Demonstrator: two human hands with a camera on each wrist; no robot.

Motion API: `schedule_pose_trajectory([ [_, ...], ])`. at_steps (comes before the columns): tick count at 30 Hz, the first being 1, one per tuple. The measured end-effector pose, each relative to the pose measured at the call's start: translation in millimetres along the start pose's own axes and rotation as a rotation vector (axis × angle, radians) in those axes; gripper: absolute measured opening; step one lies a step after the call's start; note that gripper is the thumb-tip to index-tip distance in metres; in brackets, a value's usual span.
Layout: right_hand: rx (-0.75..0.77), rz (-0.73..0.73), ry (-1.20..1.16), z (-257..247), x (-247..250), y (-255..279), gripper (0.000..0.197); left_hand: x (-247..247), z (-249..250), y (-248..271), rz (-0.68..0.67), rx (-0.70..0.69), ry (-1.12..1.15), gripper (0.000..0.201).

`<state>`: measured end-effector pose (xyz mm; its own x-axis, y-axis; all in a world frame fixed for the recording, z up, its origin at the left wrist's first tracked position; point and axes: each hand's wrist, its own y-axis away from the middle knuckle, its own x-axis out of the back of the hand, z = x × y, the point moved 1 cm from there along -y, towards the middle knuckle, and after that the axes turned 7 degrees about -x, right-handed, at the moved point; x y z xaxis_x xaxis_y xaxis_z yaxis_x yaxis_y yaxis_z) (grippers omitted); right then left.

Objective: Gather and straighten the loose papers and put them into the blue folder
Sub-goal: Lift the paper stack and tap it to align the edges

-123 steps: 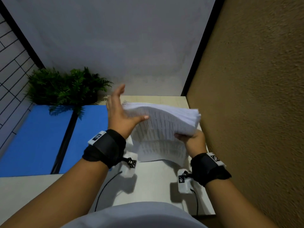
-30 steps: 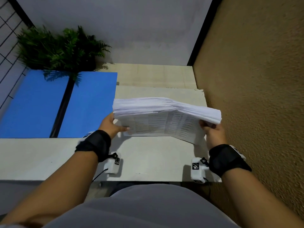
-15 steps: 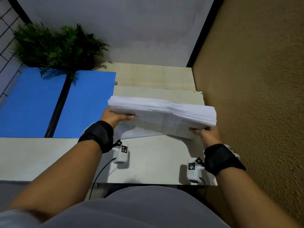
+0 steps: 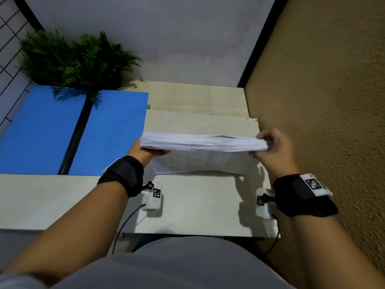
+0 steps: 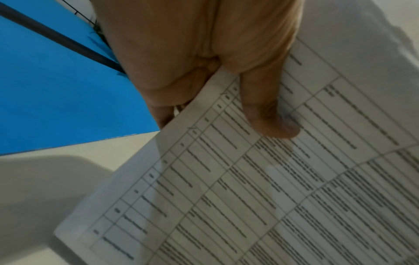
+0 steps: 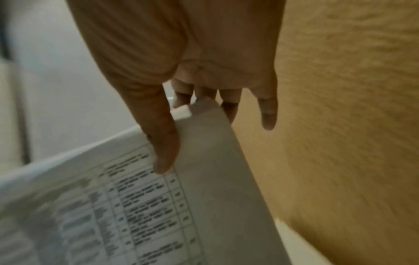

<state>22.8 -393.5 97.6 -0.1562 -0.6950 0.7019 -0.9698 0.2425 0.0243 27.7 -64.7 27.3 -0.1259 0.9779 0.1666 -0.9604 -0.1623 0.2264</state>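
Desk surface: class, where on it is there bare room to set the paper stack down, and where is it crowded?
Bare desk lies between the two wrists, below the paper stack held by left hand and right hand. The open blue folder is bare too. The far left is crowded by the fern.

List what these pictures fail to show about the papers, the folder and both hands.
- Papers: print unreadable, blurred in every view; sheet count too fine in the head view.
- Left hand: its fingers behind the stack are hidden in the head view; the left wrist view shows mainly the thumb.
- Right hand: motion-blurred in the head and right wrist views.
- Folder: far edge covered by the plant; left side cut off by the frame.
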Motion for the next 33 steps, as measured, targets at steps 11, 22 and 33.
schedule_pose_trajectory([
  [11,0.329,-0.172,0.307,-92.8,-51.7,10.2,0.017,-1.2,73.2,4.0,-0.078,-0.273,-0.013,0.020],
  [22,-0.129,-0.218,-0.899,-52.8,-32.9,7.7,0.027,-6.0,115.7,7.0,-0.092,-0.379,0.327,0.052],
  [33,-0.094,-0.129,-0.941,-56.2,-28.2,12.2,0.077,-24.3,94.5,19.6,-0.128,-0.234,0.277,0.046],
])
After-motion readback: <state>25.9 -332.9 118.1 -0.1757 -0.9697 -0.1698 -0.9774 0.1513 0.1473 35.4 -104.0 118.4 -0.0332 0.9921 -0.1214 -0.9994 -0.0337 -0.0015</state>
